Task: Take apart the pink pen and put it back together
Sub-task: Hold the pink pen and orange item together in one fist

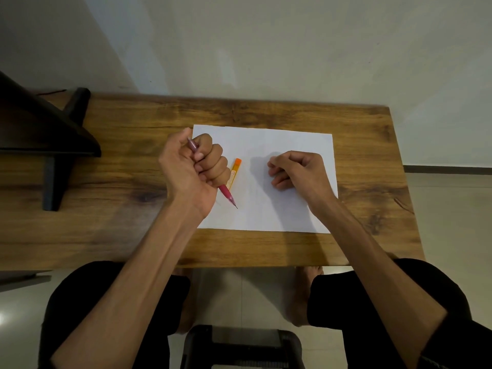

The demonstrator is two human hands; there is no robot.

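Note:
My left hand (193, 166) is a fist wrapped around the pink pen (226, 194). The pen's top end pokes out by the thumb and its pointed tip slants down to the right, just above the white sheet of paper (266, 209). My right hand (298, 169) rests on the paper to the right with its fingers curled in; whether it holds anything is hidden. Between the two hands, a small orange lead case (235, 170) lies on the paper.
The paper lies on a wooden table (372, 182) set against a pale wall. A dark angled stand (48, 134) occupies the table's left part. My knees and a dark stool (239, 344) show below the table's front edge.

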